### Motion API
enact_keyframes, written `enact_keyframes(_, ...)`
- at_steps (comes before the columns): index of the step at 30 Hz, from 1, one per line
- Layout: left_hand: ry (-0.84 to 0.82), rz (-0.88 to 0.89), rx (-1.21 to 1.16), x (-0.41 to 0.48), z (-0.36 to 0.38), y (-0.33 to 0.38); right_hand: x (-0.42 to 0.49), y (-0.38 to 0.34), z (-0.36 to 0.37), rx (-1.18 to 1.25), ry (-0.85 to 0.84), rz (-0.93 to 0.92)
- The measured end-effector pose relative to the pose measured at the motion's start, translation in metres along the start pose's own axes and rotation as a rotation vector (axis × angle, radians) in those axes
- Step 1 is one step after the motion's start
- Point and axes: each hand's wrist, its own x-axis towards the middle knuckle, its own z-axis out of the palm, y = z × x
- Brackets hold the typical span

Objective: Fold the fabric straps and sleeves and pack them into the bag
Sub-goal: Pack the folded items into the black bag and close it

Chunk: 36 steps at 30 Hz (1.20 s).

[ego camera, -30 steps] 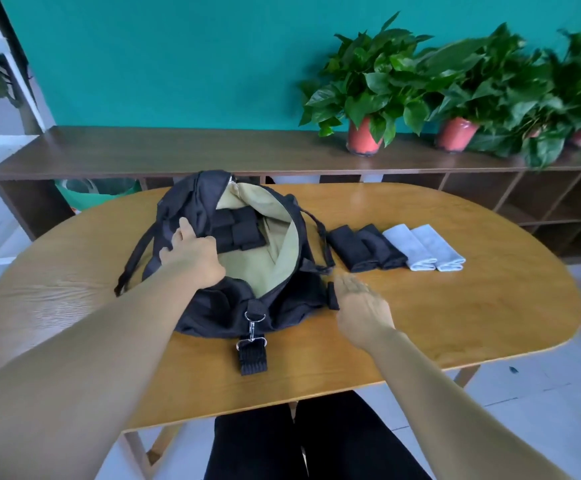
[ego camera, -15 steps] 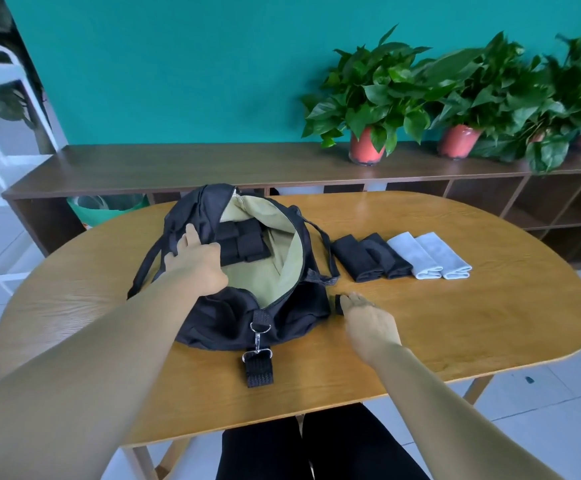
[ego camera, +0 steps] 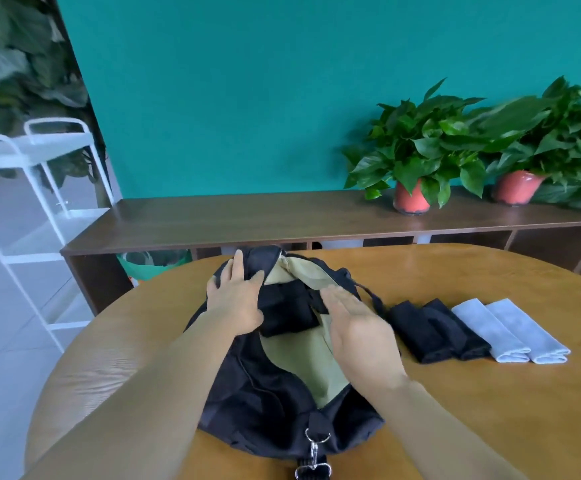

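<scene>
Head view: bag (ego camera: pixel 264 403) open on table (ego camera: pixel 489 410), folded black straps (ego camera: pixel 289 313) inside; left hand (ego camera: pixel 237 299) flat, fingers straight, pressing its left side back; right hand (ego camera: pixel 358 327) over the opening, fingers straight together, empty; black sleeves (ego camera: pixel 431 330), white sleeves (ego camera: pixel 510 332) lie just right of bag; suggest: hold opening wide, lift nearest sleeve whole.

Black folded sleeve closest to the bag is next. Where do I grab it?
Probably pinch the black folded sleeve at its near end, coming from the front with the right hand: it lies flat, and the second black sleeve hugs its right side.
</scene>
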Motion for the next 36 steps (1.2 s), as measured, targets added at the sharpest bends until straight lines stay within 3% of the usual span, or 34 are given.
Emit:
enact_keyframes(3, -0.072, -0.075, -0.130, 0.008, 0.005, -0.009, 0.021, -0.010, 0.041, -0.042, -0.122, -0.012)
enact_keyframes(8, 0.011, -0.040, -0.251, 0.012, 0.016, -0.017, 0.061, -0.012, 0.075, -0.109, -0.314, 0.136)
enact_keyframes(13, 0.072, -0.009, -0.298, 0.014, 0.023, -0.026, 0.073, 0.002, 0.110, -0.184, -0.436, 0.136)
enact_keyframes(20, 0.065, -0.003, -0.327, 0.015, 0.025, -0.021, 0.071, 0.004, 0.124, -0.182, -0.470, 0.057)
enact_keyframes(32, 0.062, 0.014, -0.339, 0.010, 0.025, -0.021, 0.068, -0.008, 0.110, -0.073, -0.555, 0.141)
enact_keyframes(36, 0.056, 0.015, -0.336, 0.007, 0.025, -0.021, 0.059, -0.012, 0.113, -0.092, -0.680, 0.178)
